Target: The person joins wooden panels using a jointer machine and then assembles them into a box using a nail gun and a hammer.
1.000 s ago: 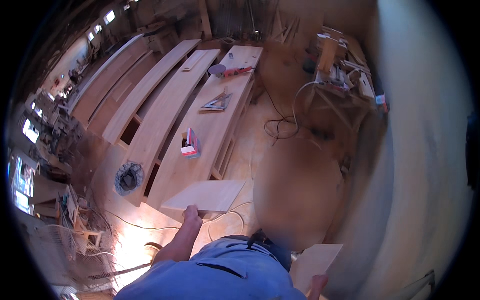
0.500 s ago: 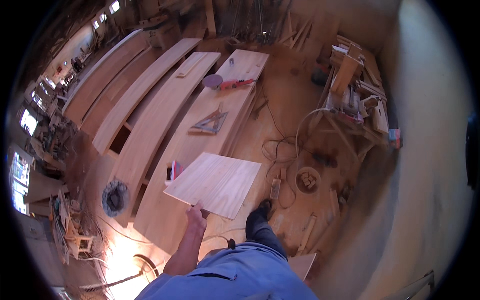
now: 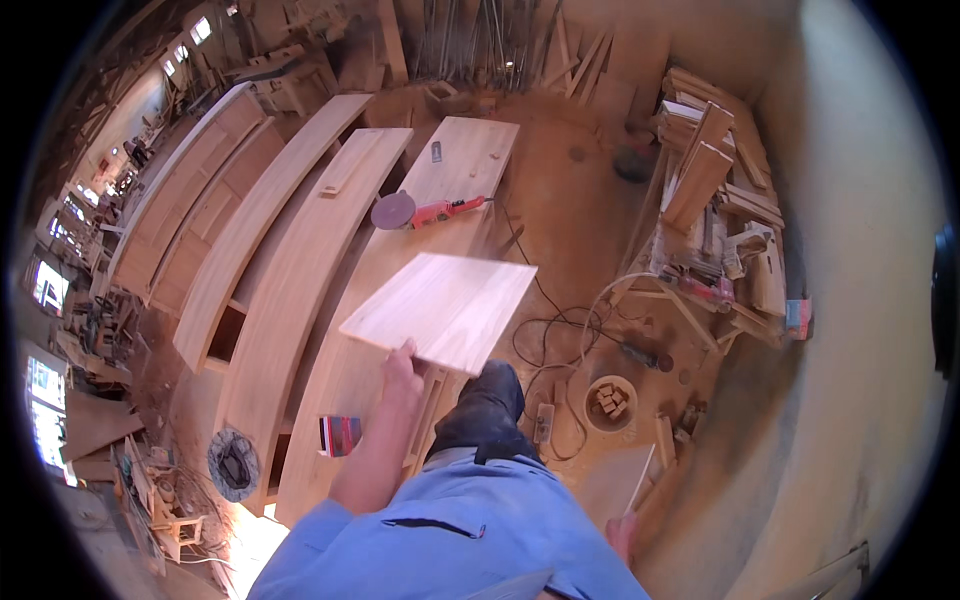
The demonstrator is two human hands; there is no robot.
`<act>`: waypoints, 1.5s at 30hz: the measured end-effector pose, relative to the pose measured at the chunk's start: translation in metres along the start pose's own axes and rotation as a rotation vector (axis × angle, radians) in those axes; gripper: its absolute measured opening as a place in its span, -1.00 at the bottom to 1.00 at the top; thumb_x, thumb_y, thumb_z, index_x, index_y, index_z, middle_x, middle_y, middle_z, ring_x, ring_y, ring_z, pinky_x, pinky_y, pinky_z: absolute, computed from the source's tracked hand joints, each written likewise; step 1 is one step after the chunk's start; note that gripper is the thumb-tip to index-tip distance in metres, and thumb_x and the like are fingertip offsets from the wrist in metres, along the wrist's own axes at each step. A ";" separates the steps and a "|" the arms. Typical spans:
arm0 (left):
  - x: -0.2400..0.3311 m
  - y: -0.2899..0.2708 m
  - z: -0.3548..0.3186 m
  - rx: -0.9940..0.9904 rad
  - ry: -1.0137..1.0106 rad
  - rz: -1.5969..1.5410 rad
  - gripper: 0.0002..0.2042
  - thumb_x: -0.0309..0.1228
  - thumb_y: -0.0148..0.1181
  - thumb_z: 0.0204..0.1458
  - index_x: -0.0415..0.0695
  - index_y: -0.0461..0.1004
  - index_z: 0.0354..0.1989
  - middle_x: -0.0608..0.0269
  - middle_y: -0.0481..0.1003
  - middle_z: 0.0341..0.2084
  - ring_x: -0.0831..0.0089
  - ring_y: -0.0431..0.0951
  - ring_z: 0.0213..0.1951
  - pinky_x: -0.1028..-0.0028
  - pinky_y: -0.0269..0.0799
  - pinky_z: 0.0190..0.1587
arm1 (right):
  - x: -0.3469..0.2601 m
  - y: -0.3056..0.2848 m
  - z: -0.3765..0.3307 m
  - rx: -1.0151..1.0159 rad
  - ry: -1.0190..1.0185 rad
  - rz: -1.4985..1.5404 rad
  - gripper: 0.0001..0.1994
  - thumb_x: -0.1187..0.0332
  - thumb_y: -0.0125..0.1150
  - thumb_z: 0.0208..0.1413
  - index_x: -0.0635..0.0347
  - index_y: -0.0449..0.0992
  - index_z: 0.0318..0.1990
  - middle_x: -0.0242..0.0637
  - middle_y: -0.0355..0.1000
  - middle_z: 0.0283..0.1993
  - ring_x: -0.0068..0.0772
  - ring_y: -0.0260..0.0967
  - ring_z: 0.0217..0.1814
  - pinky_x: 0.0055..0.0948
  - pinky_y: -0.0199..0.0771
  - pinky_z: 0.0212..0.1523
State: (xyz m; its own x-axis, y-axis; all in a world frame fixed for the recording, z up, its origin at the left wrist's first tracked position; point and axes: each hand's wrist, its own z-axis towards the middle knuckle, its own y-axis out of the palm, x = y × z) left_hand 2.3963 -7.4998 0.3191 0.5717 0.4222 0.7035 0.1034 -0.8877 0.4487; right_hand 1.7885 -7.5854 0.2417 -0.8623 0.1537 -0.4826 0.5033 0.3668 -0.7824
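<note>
My left hand (image 3: 403, 372) is closed on the near edge of a pale, flat rectangular wooden board (image 3: 440, 305). The board is held out over the nearest long wooden piece (image 3: 345, 370), tilted a little. Low on the right, my right hand (image 3: 622, 533) grips the edge of a second wooden panel (image 3: 612, 480), held down by my side; its fingers show only in part. Past the first board lies a red angle grinder (image 3: 445, 210) with a round purple disc (image 3: 393, 210). A red and dark small box (image 3: 340, 436) sits beside my left forearm.
More long wooden pieces (image 3: 290, 260) stand side by side to the left, a grey cloth-like bundle (image 3: 233, 465) at one's near end. Cables (image 3: 560, 335) curl over the floor near a bucket of wood blocks (image 3: 610, 400). On the right stands a workbench piled with planks (image 3: 700, 185).
I have stepped forward along the long pieces. The board in my left hand has moved forward and now covers the triangular square. My right hand and more of its panel have come into view.
</note>
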 end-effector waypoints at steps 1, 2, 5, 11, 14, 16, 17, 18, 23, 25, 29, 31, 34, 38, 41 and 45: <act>0.007 0.021 0.021 0.049 -0.016 0.011 -0.79 -0.53 0.15 0.22 -0.28 0.44 0.00 0.15 0.52 -0.14 0.26 0.59 -0.11 0.23 0.63 -0.07 | -0.049 -0.010 -0.006 0.028 -0.052 0.105 -0.82 0.36 0.10 0.08 0.31 0.50 -0.27 0.16 0.51 -0.35 0.22 0.50 -0.22 0.02 0.44 -0.21; 0.011 0.052 0.049 0.016 -0.021 -0.027 -0.81 -0.53 0.15 0.22 -0.27 0.44 -0.02 0.15 0.52 -0.16 0.29 0.60 -0.15 0.24 0.65 -0.14 | -0.078 -0.008 0.010 0.048 -0.065 0.125 -0.82 0.36 0.10 0.08 0.30 0.50 -0.26 0.16 0.51 -0.34 0.22 0.50 -0.22 0.02 0.44 -0.21; 0.020 0.139 0.140 -0.012 -0.037 -0.076 -0.83 -0.54 0.15 0.23 -0.25 0.45 -0.04 0.16 0.51 -0.17 0.30 0.61 -0.20 0.25 0.68 -0.21 | -0.141 0.019 0.085 0.042 -0.040 0.005 -0.66 0.49 0.04 -0.08 0.30 0.58 -0.10 0.18 0.57 -0.21 0.32 0.50 -0.09 0.00 0.49 -0.09; 0.034 0.326 0.326 -0.045 0.038 -0.077 -0.86 -0.54 0.17 0.21 -0.26 0.46 -0.09 0.17 0.53 -0.23 0.29 0.62 -0.26 0.26 0.67 -0.26 | -0.355 0.034 0.181 0.126 0.012 -0.015 -0.68 0.49 0.06 -0.04 0.28 0.57 -0.10 0.13 0.58 -0.16 0.25 0.54 -0.13 -0.04 0.52 -0.11; 0.047 0.370 0.440 0.004 -0.003 0.093 -0.88 -0.51 0.21 0.19 -0.25 0.46 -0.15 0.21 0.52 -0.31 0.32 0.60 -0.31 0.31 0.61 -0.37 | -0.464 0.029 0.205 0.084 -0.035 0.043 -0.65 0.41 0.11 -0.08 0.26 0.56 -0.09 0.17 0.57 -0.21 0.27 0.53 -0.09 0.06 0.49 -0.05; 0.055 0.421 0.495 -0.055 0.034 0.008 -0.86 -0.50 0.21 0.19 -0.25 0.43 -0.16 0.21 0.49 -0.35 0.33 0.56 -0.35 0.32 0.56 -0.41 | -0.519 0.024 0.232 0.128 -0.128 -0.094 -0.66 0.48 0.11 -0.06 0.28 0.54 -0.07 0.12 0.57 -0.24 0.26 0.53 -0.15 0.02 0.50 -0.11; 0.054 0.444 0.515 -0.071 0.014 0.027 -0.85 -0.50 0.21 0.19 -0.25 0.42 -0.14 0.20 0.49 -0.34 0.32 0.56 -0.35 0.32 0.57 -0.38 | -0.539 0.018 0.240 0.147 -0.158 -0.174 -0.67 0.51 0.11 -0.05 0.29 0.53 -0.06 0.09 0.57 -0.25 0.26 0.53 -0.18 0.01 0.51 -0.14; 0.063 0.458 0.538 -0.077 0.020 0.037 -0.84 -0.50 0.20 0.19 -0.26 0.42 -0.12 0.19 0.49 -0.34 0.31 0.56 -0.35 0.31 0.58 -0.35 | -0.562 0.016 0.257 0.152 -0.141 -0.183 -0.67 0.51 0.11 -0.05 0.29 0.53 -0.06 0.09 0.57 -0.25 0.26 0.53 -0.18 0.02 0.50 -0.14; 0.035 0.496 0.623 -0.102 0.028 0.600 -0.37 -0.43 0.28 0.11 -0.39 0.19 0.33 -0.12 0.44 0.08 0.11 0.53 0.01 0.22 0.48 0.10 | -0.651 -0.013 0.345 0.238 -0.173 -0.060 -0.63 0.47 0.09 -0.01 0.25 0.57 0.00 0.09 0.60 -0.15 0.14 0.58 -0.08 -0.08 0.54 -0.06; 0.003 0.494 0.608 -0.355 0.137 0.957 -0.19 -0.41 0.30 0.05 -0.40 0.04 0.44 -0.22 0.31 0.28 0.04 0.42 0.23 0.19 0.35 0.29 | -0.698 -0.039 0.370 0.229 -0.107 -0.034 -0.63 0.45 0.13 0.02 0.26 0.56 0.03 0.08 0.60 -0.15 0.09 0.60 -0.09 -0.12 0.55 -0.05; -0.039 0.459 0.499 -0.998 0.143 1.292 -0.23 -0.38 0.35 -0.08 -0.33 0.25 0.37 -0.19 0.30 0.35 0.03 0.27 0.40 0.22 0.19 0.43 | -0.749 -0.078 0.410 0.144 -0.092 -0.328 -0.69 0.48 0.16 -0.01 0.18 0.55 -0.05 0.17 0.53 -0.31 0.20 0.55 -0.18 -0.02 0.53 -0.21; -0.039 0.500 0.390 -1.167 0.062 1.428 -0.27 -0.34 0.39 -0.08 -0.29 0.31 0.32 -0.20 0.31 0.32 -0.01 0.27 0.39 0.21 0.20 0.41 | -0.762 -0.106 0.404 0.143 -0.112 -0.208 -0.70 0.48 0.18 -0.02 0.17 0.54 -0.08 0.19 0.51 -0.34 0.21 0.53 -0.20 -0.02 0.52 -0.24; -0.052 0.541 0.332 -1.656 0.252 1.236 -0.15 -0.35 0.50 -0.15 -0.25 0.22 0.37 -0.25 0.09 0.43 -0.15 0.07 0.46 0.12 0.05 0.47 | -0.782 -0.117 0.429 0.188 -0.136 -0.074 -0.71 0.51 0.22 -0.03 0.20 0.54 -0.08 0.09 0.54 -0.38 0.05 0.57 -0.28 -0.12 0.53 -0.27; -0.063 0.624 0.318 -1.962 0.585 1.347 -0.24 -0.39 0.47 -0.16 -0.11 0.32 0.32 -0.23 -0.10 0.49 -0.22 -0.11 0.51 -0.06 -0.09 0.49 | -0.769 -0.103 0.497 0.291 -0.158 0.584 -0.72 0.58 0.27 0.00 0.31 0.53 -0.08 -0.27 0.59 -0.34 -0.45 0.55 -0.33 -0.39 0.51 -0.29; -0.090 0.680 0.359 -1.805 1.171 1.335 -0.51 -0.50 0.29 -0.07 -0.08 0.45 0.12 -0.17 0.06 0.45 -0.18 -0.03 0.50 -0.14 -0.13 0.48 | -0.793 -0.117 0.556 0.242 -0.048 1.046 -0.69 0.64 0.26 0.02 0.42 0.50 -0.03 -0.35 0.54 -0.19 -0.61 0.45 -0.25 -0.54 0.49 -0.22; -0.075 0.814 0.367 -1.716 1.509 0.894 -0.79 -0.58 0.24 -0.08 -0.19 0.56 -0.21 -0.05 0.59 -0.01 -0.07 0.54 0.15 0.02 0.42 0.21 | -0.828 -0.168 0.614 0.257 -0.059 1.442 -0.59 0.53 0.26 0.15 0.45 0.38 0.14 -0.23 0.56 -0.13 -0.53 0.51 -0.22 -0.53 0.54 -0.15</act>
State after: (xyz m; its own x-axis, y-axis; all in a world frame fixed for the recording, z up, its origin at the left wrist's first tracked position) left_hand 2.7364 -8.3214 0.4288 -0.6862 0.6661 0.2922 -0.6168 -0.3200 -0.7192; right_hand 2.4527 -8.3374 0.5312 0.3858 0.1985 -0.9010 0.9105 -0.2396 0.3371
